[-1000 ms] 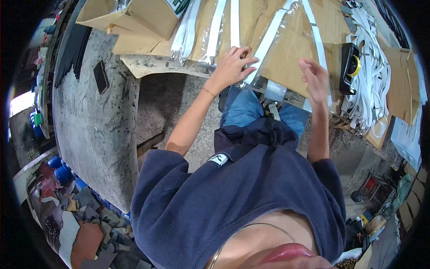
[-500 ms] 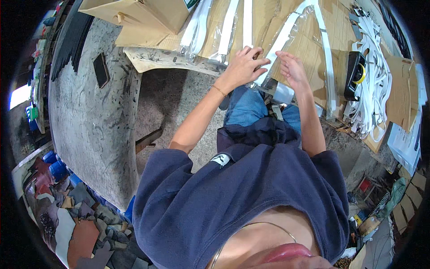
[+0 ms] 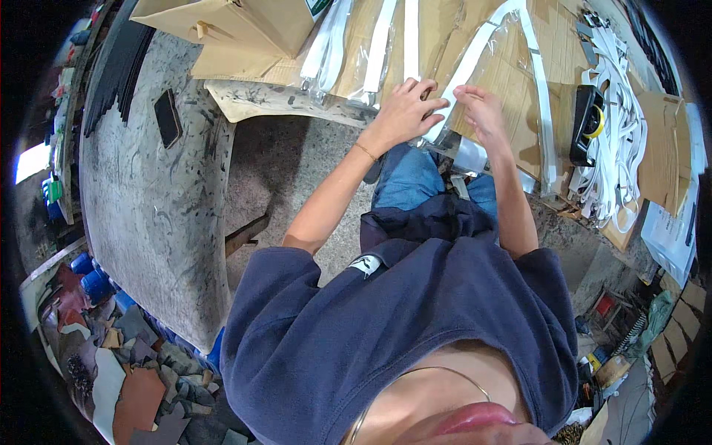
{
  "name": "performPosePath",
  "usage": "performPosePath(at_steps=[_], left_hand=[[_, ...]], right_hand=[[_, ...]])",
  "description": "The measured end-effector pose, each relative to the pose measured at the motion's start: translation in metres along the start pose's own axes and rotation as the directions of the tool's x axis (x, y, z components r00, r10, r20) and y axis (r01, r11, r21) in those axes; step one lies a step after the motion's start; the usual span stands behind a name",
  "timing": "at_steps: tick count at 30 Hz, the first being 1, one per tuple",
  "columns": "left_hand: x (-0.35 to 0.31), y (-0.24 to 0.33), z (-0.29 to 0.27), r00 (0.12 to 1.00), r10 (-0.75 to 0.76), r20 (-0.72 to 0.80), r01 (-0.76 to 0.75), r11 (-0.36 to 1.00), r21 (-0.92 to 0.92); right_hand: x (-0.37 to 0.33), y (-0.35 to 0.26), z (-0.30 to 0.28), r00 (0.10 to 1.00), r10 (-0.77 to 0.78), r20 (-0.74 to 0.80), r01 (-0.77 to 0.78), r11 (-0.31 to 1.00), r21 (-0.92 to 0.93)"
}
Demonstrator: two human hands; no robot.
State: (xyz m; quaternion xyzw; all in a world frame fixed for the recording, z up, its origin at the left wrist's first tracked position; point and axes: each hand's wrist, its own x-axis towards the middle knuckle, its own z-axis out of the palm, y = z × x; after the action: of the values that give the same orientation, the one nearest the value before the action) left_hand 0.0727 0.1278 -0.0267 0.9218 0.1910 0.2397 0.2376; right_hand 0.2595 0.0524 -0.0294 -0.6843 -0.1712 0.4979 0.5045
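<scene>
A white strap [image 3: 461, 73] lies slantwise on the cardboard-covered table, in a clear plastic sleeve [image 3: 489, 50], between my two hands. My left hand [image 3: 404, 113] rests at its lower left side, fingers bent and apart, fingertips close to the strap's edge. On the other side my right hand [image 3: 482, 115] has thumb and fingertips pressed together; whatever they pinch is too small to make out. More white straps [image 3: 380, 46] in clear sleeves lie to the left, their ends toward me. One strap length [image 3: 543, 104] runs down right of my right hand.
A black tape dispenser with a yellow core [image 3: 587, 126] stands at the right, beside a heap of loose white straps [image 3: 619, 111]. An open cardboard box [image 3: 230, 30] sits at the far left of the table. A phone [image 3: 168, 119] lies on the grey side table [image 3: 156, 215].
My right hand has shifted slightly left, its fingers closer to the strap. My left hand has stayed nearly in place, at the strap's edge.
</scene>
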Motion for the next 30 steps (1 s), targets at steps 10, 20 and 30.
performPosePath(at_steps=[10, 20, 30], left_hand=[[-0.005, 0.003, 0.0, 1.0, 0.012, 0.012, -0.012, 1.0, -0.008], [0.015, 0.007, -0.008, 0.995, 0.008, 0.096, -0.016, 0.997, 0.08], [0.011, 0.008, -0.013, 0.976, -0.045, 0.212, 0.032, 0.997, 0.064]], right_hand=[[0.019, 0.006, -0.006, 0.937, -0.319, -0.143, 0.199, 0.824, -0.531], [0.052, -0.007, -0.03, 0.946, -0.323, -0.003, 0.249, 0.734, -0.632], [0.079, -0.074, -0.05, 0.932, -0.079, 0.354, 0.338, 0.544, -0.768]])
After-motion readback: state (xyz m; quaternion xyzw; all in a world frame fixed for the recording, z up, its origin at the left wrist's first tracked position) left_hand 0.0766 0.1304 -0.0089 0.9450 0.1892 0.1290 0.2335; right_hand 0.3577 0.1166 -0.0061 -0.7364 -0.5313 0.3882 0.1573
